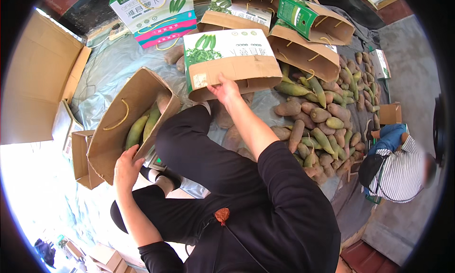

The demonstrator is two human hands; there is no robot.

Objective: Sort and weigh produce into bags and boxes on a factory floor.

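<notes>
My right hand pinches the near edge of a white and green printed cardboard carrier bag, whose mouth faces me. My left hand is closed at the near rim of another carrier bag, standing open with its brown inside and a yellow cord handle showing. In that bag lie green radishes and a reddish-brown root. Part of a scale peeks out beside the bag, under my left hand's side.
A large pile of green and brown-skinned radishes spreads on the right. More printed carrier bags stand along the back. A person in a striped shirt sits at the far right. A large cardboard box stands at the left.
</notes>
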